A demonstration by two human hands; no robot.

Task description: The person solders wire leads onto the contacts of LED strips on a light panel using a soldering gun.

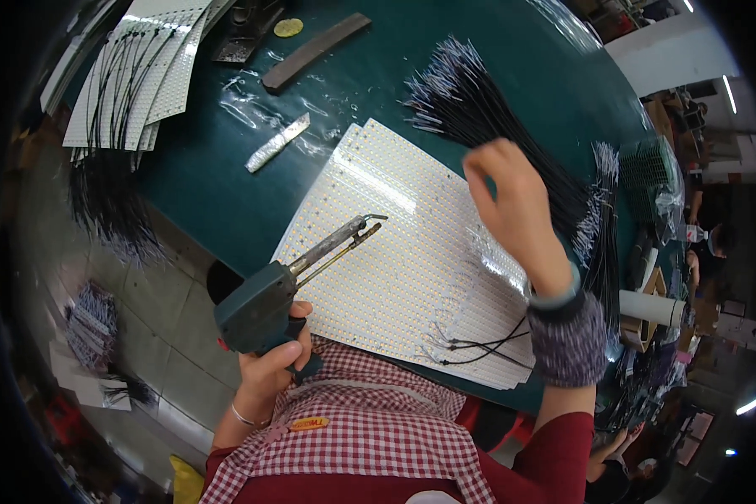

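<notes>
My left hand (pixel 277 363) is wrapped round the grip of a dark green soldering gun (pixel 256 309). The gun's metal barrel and bent tip point right, above a stack of white LED circuit boards (pixel 378 273) on the table. My right hand (pixel 511 189) is raised at the stack's right side, by a thick bundle of black wires (pixel 500 113) with pale ends. Its fingers are curled in toward the thumb; whether they pinch a wire is hidden. A few short black wires (pixel 489 343) lie across the lower right boards.
The green table (pixel 202 160) carries a foil-like silver strip (pixel 279 143), a dark bar (pixel 317 52) and a yellow round piece (pixel 289 28). More boards (pixel 134 80) with wires hang over its left edge. A second wire bundle (pixel 603 218) and a green basket (pixel 644 181) stand right.
</notes>
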